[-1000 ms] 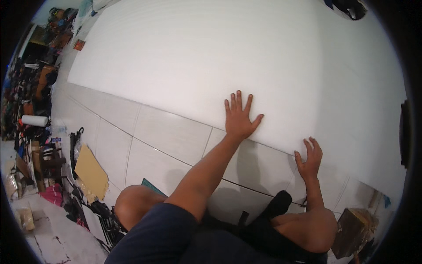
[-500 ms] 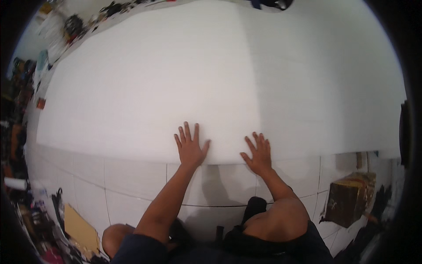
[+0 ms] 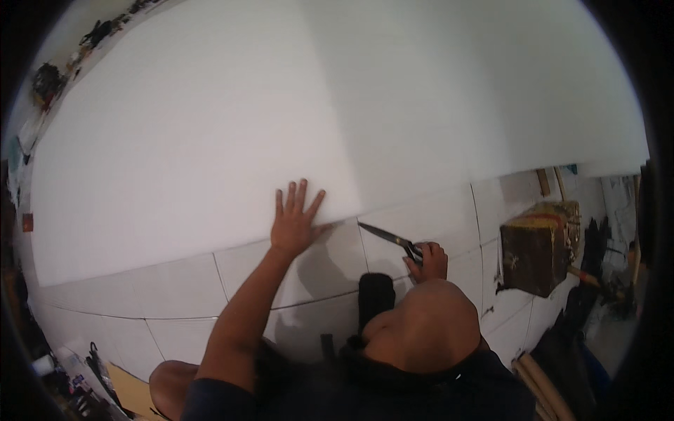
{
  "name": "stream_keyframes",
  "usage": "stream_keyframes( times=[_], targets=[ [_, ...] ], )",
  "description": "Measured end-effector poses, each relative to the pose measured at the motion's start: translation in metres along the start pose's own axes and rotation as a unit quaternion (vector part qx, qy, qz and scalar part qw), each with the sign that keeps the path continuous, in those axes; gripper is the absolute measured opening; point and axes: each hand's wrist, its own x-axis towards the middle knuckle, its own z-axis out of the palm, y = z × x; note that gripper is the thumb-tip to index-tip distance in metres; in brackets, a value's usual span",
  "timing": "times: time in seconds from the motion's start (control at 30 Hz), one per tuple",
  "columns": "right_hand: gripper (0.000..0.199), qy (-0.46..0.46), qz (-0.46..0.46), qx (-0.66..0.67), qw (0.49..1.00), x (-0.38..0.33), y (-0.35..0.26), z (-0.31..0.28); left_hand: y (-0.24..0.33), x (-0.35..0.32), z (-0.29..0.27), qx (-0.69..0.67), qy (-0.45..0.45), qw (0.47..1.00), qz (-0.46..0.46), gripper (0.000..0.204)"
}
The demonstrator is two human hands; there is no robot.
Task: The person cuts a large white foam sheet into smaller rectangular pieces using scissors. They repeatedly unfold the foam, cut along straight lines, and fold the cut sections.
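A large white sheet [image 3: 203, 133] lies spread over the tiled floor ahead of me. My left hand [image 3: 293, 223] rests flat on its near edge, with the fingers spread. To the right, just off the sheet, my right hand [image 3: 430, 262] is closed around the handles of black scissors [image 3: 387, 234]. Their blades point left and away, and the tip is close to the sheet's near edge. The blades look closed together. Part of the handle is hidden by my fingers.
A worn brown box [image 3: 537, 256] stands on the tiles at the right. Long cardboard tubes [image 3: 544, 386] lie at the lower right. A tan flat board [image 3: 133, 393] is at the lower left. Assorted clutter [image 3: 53, 84] lines the far left, beyond the sheet.
My right hand has left the sheet and now holds scissors over the tiles. The left hand stays on the near edge. The view has turned toward the right.
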Motion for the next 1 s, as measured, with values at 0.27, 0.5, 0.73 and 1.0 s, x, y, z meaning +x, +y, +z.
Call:
stream_keyframes(
  times=[0.27,0.5,0.73,1.0],
  targets=[
    [0.051,-0.030,-0.097,-0.028,0.994,-0.018,0.024,-0.018,0.008,0.003,-0.018,-0.044,0.046,0.998,0.010,0.077],
    [0.036,-0.268,0.013,0.032,0.963,-0.004,0.021,-0.042,0.026,0.018,-0.018,-0.056,0.036,0.996,0.060,0.066],
    [0.033,-0.259,0.182,0.398,0.861,-0.052,-0.008,-0.004,0.035,0.018,-0.020,-0.009,0.028,0.999,0.024,0.065],
    [0.033,-0.257,0.188,0.502,0.804,-0.020,-0.067,-0.004,0.063,0.027,-0.016,-0.082,0.023,0.996,-0.024,0.065]
  ],
)
